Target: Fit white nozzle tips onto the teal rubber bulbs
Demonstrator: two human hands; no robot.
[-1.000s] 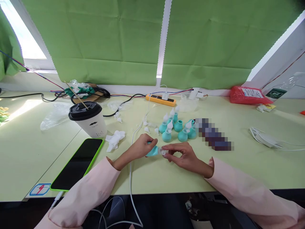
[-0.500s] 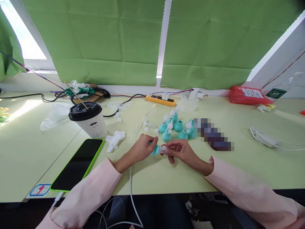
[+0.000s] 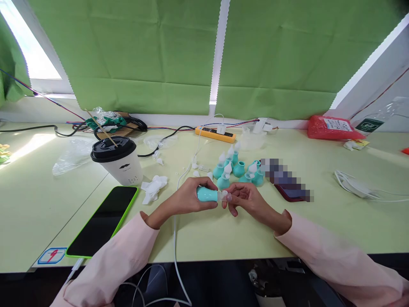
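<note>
The right hand's [image 3: 249, 199] fingertips hide the end of the clear tip [image 3: 221, 196], pinching it between thumb and forefinger; the other fingers are loosely curled. The left hand's [image 3: 188, 197] fingers wrap the teal bulb [image 3: 207, 194], covering part of it. Just beyond the right fingers, one squat bulb [image 3: 246, 177] is partly hidden. Pixelation obscures a dark slab [image 3: 286, 192] to their right.

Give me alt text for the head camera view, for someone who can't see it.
Above a pale table, the left hand holds a teal bulb while the right hand pinches the clear piece at its end. More small bulbs stand just beyond, several with pointed white tips; a lidded cup and a phone sit to the left.
</note>
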